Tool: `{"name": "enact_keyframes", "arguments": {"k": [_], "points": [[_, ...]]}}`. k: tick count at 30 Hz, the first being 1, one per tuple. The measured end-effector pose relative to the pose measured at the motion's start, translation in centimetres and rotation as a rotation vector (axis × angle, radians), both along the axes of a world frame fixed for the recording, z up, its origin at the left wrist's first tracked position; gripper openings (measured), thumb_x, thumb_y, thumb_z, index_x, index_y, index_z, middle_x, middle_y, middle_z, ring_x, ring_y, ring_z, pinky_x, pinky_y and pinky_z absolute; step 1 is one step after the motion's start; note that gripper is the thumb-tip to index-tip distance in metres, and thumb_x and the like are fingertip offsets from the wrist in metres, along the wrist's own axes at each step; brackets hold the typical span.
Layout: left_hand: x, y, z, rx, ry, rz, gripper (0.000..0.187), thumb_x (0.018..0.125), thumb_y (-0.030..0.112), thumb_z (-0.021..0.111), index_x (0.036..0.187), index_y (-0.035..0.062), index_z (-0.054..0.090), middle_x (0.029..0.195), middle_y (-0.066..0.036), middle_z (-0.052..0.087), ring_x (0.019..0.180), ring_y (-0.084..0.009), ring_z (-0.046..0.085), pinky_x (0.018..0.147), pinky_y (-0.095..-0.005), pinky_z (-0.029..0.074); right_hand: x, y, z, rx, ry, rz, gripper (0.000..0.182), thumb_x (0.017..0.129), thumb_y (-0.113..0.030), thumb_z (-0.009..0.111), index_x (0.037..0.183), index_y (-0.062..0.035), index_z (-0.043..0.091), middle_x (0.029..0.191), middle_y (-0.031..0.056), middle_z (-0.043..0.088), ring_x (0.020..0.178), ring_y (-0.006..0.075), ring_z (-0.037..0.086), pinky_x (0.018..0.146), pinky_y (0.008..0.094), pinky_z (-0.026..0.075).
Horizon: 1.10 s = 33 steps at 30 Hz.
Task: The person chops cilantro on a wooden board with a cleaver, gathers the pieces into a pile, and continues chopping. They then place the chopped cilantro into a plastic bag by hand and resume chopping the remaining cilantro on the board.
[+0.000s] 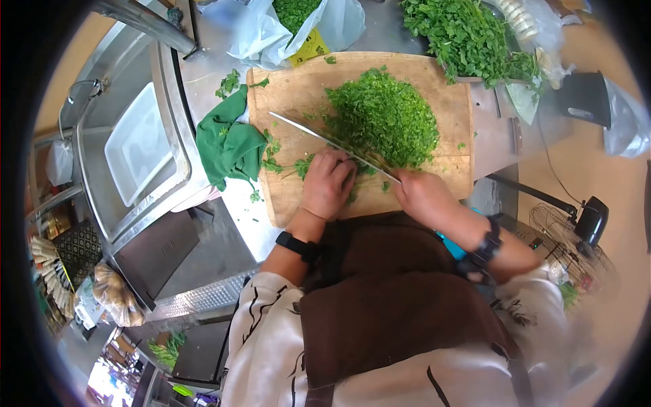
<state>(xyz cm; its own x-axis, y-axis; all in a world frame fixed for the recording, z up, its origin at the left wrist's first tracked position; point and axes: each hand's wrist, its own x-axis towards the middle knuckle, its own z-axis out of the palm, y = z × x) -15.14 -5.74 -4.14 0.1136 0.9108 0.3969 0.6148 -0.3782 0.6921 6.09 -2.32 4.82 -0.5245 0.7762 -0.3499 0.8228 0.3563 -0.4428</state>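
On a wooden cutting board (305, 68) lies a heap of finely chopped green herbs (386, 115). My right hand (420, 193) is wrapped round the handle end of a long knife (305, 129), whose blade points to the upper left across the board. My left hand (329, 180) rests on the board just below the blade, fingers curled down over some herb stems. What lies under those fingers is mostly hidden. Loose sprigs (272, 165) are scattered left of my left hand. A green cloth (230, 142) overlaps the board's left edge.
A plastic bag (346, 24) with chopped greens stands behind the board. Leafy herbs (461, 41) are piled at the back right, near a grey container (580, 98). On the left is a metal sink (91, 169) holding a white tray (139, 139). A fan (590, 220) stands at right.
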Motion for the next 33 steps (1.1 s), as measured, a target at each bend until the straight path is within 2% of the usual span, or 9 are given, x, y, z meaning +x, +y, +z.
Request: {"name": "enact_keyframes", "arguments": {"k": [5, 7, 10, 14, 17, 22, 25, 29, 33], "points": [[-0.5, -0.2, 1.3, -0.051, -0.037, -0.046, 0.032, 0.069, 0.01, 0.08, 0.096, 0.0048, 0.065, 0.101, -0.013, 0.056, 0.099, -0.0356, 0.054, 0.084, -0.0439, 0.048, -0.1, 0.4, -0.1, 0.054, 0.044, 0.019, 0.023, 0.089, -0.015, 0.056, 0.105, -0.0002, 0.063, 0.078, 0.0218, 0.065, 0.072, 0.0412, 0.064, 0.066, 0.0482, 0.053], [-0.7, 0.0, 1.1, -0.051, -0.028, -0.057, 0.033, 0.068, 0.01, 0.078, 0.097, 0.0045, 0.065, 0.104, -0.014, 0.056, 0.1, -0.0368, 0.054, 0.086, -0.0451, 0.047, 0.8, 0.3, 1.3, 0.077, 0.062, 0.038, 0.023, 0.089, -0.015, 0.055, 0.107, -0.0015, 0.064, 0.08, 0.0211, 0.065, 0.073, 0.0403, 0.064, 0.067, 0.0481, 0.053], [-0.7, -0.6, 0.0, -0.017, 0.027, -0.054, 0.034, 0.065, 0.006, 0.075, 0.097, 0.005, 0.064, 0.104, -0.013, 0.056, 0.102, -0.0358, 0.054, 0.089, -0.0441, 0.047, 1.6, -0.8, 6.1, 0.008, -0.104, 0.047, 0.022, 0.089, -0.013, 0.055, 0.106, -0.002, 0.064, 0.079, 0.0205, 0.065, 0.072, 0.0398, 0.064, 0.067, 0.048, 0.053], [-0.6, -0.2, -0.4, 0.048, 0.04, -0.046, 0.037, 0.061, 0.001, 0.071, 0.098, 0.005, 0.064, 0.105, -0.013, 0.056, 0.104, -0.0353, 0.054, 0.091, -0.0433, 0.047, 2.6, -2.0, 8.2, -0.033, -0.128, 0.046, 0.019, 0.089, -0.011, 0.055, 0.102, -0.002, 0.064, 0.077, 0.0204, 0.065, 0.071, 0.0401, 0.064, 0.065, 0.0481, 0.052], [-0.7, -0.4, 0.1, 0.022, 0.031, -0.044, 0.037, 0.061, 0.0, 0.07, 0.098, 0.0044, 0.063, 0.106, -0.013, 0.056, 0.105, -0.0359, 0.054, 0.091, -0.0433, 0.047, 2.3, -2.3, 7.6, -0.051, -0.139, 0.03, 0.014, 0.089, -0.011, 0.056, 0.095, -0.0011, 0.063, 0.076, 0.0209, 0.064, 0.07, 0.0412, 0.063, 0.064, 0.0484, 0.052], [-0.9, -0.6, 0.3, -0.073, -0.013, -0.084, 0.036, 0.068, 0.014, 0.077, 0.099, 0.004, 0.063, 0.108, -0.014, 0.055, 0.106, -0.037, 0.053, 0.092, -0.0461, 0.046, -0.1, -0.7, 1.1, -0.022, -0.035, -0.037, 0.015, 0.089, -0.014, 0.057, 0.085, 0.0002, 0.059, 0.074, 0.0218, 0.063, 0.068, 0.0424, 0.062, 0.063, 0.0489, 0.051], [-1.0, -0.6, 0.5, -0.048, -0.014, -0.078, 0.04, 0.069, 0.023, 0.08, 0.1, 0.0042, 0.063, 0.108, -0.014, 0.055, 0.107, -0.0372, 0.052, 0.094, -0.0475, 0.045, -0.9, -0.4, -1.0, 0.064, 0.028, -0.045, 0.018, 0.091, -0.016, 0.056, 0.086, 0.0003, 0.06, 0.074, 0.0217, 0.063, 0.068, 0.0425, 0.062, 0.062, 0.049, 0.051], [-1.2, -0.7, 0.6, -0.001, 0.014, -0.099, 0.039, 0.068, 0.019, 0.08, 0.1, 0.0045, 0.063, 0.105, -0.015, 0.054, 0.101, -0.038, 0.052, 0.092, -0.0485, 0.044, 0.3, -0.1, 1.0, 0.097, 0.065, -0.003, 0.016, 0.09, -0.016, 0.057, 0.088, 0.0002, 0.06, 0.075, 0.0215, 0.063, 0.068, 0.0418, 0.062, 0.063, 0.0492, 0.051], [-1.3, -0.9, -0.5, -0.024, 0.057, -0.1, 0.035, 0.072, 0.015, 0.076, 0.103, 0.0048, 0.064, 0.109, -0.014, 0.055, 0.11, -0.0377, 0.051, 0.097, -0.0478, 0.044, 1.6, -2.1, 6.5, 0.002, -0.055, 0.028, 0.015, 0.089, -0.014, 0.057, 0.09, 0.0002, 0.061, 0.075, 0.0212, 0.063, 0.068, 0.0411, 0.062, 0.064, 0.0496, 0.051]]}}
